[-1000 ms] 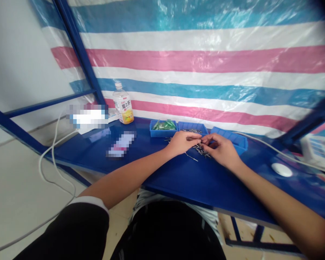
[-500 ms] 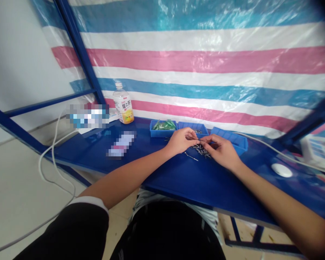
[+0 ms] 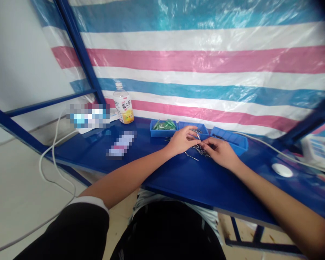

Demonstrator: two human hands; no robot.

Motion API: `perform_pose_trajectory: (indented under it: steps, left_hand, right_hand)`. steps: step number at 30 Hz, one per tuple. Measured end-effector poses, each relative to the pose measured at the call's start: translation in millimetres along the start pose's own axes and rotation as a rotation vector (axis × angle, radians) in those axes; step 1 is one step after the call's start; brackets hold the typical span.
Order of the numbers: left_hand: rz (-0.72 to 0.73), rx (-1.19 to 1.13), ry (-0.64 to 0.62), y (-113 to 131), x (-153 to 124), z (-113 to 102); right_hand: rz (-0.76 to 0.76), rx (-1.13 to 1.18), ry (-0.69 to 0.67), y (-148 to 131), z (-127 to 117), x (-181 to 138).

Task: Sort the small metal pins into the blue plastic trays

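Note:
My right hand pinches a slim metal piece between thumb and fingertips, its pale end pointing up and left. My left hand is close beside it, thumb and forefinger spread apart; its thumb tip comes near the lower end of the piece, and I cannot tell if they touch. Beneath both hands lies a heap of small metal pieces, partly covered by my fingers. One loose thin piece lies in front of the heap.
Along the back stand a blue bin of green packets, another blue bin with small metal parts and a third holding dark pieces. A drink bottle stands left; a white mouse and cable lie right.
My left thumb and forefinger have spread apart. The slim piece, earlier level between both hands' fingertips, now tilts upward in my right hand.

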State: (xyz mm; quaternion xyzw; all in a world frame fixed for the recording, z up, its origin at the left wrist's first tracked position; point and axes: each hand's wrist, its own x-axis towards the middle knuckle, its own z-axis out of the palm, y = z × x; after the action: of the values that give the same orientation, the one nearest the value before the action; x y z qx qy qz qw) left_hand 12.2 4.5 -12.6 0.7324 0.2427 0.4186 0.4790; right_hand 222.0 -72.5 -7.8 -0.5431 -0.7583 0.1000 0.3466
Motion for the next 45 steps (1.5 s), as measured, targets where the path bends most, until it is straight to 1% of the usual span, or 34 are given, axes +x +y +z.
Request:
perform_pose_trajectory:
  steps: [3, 5, 9, 11, 13, 14, 16, 18, 20, 23, 26, 29, 34, 40, 45]
  left_hand:
    - [-0.015, 0.119, 0.008, -1.6, -0.6, -1.5]
    - [0.011, 0.238, -0.027, -1.3, -1.7, -2.9]
    - [0.197, 0.565, -0.188, 3.0, -5.3, -4.9]
    - [0.257, 0.678, -0.214, 5.1, -6.7, -5.2]
    - [0.265, 0.730, -0.206, 5.8, -7.2, -5.6]
    - [0.264, 0.743, -0.196, 5.5, -7.0, -6.0]
    - [0.257, 0.756, -0.175, 3.9, -6.3, -7.3]
    - [0.246, 0.757, -0.152, 1.9, -5.4, -8.6]
    - [0.236, 0.751, -0.136, 0.4, -4.9, -9.3]
    - [0.235, 0.746, -0.132, 0.2, -5.1, -8.6]
    - [0.233, 0.752, -0.137, 2.0, -5.8, -7.6]
    - [0.230, 0.753, -0.140, 4.3, -6.3, -7.4]
    - [0.225, 0.765, -0.147, 6.0, -7.1, -7.5]
    - [0.229, 0.753, -0.141, 5.9, -7.8, -6.6]
    - [0.211, 0.758, -0.141, 6.3, -8.5, -6.5]
  right_hand:
    - [0.047, 0.066, 0.042, 3.2, -2.0, 1.3]
    - [0.083, 0.136, 0.072, 4.4, -3.3, 2.4]
    - [0.162, 0.301, 0.129, 3.1, -4.1, 5.0]
    - [0.181, 0.387, 0.165, 1.7, -3.1, 7.0]
    - [0.200, 0.420, 0.193, 0.8, -1.8, 9.6]
    - [0.212, 0.391, 0.197, 0.7, -1.4, 11.1]
    - [0.209, 0.224, 0.195, 1.2, -1.7, 13.7]
    - [0.130, -0.014, 0.180, 2.8, -3.8, 14.7]
    - [0.002, -0.203, 0.154, 5.1, -6.9, 13.5]
    - [-0.127, -0.347, 0.076, 9.2, -10.9, 9.1]
    - [-0.163, -0.439, -0.013, 12.2, -12.2, 4.7]
    - [-0.189, -0.512, -0.089, 14.0, -11.0, 2.0]
    - [-0.187, -0.571, -0.124, 17.8, -8.2, 0.2]
    - [-0.162, -0.480, -0.119, 24.2, -5.7, 1.6]
    - [-0.185, -0.405, -0.145, 29.0, -4.7, 4.4]
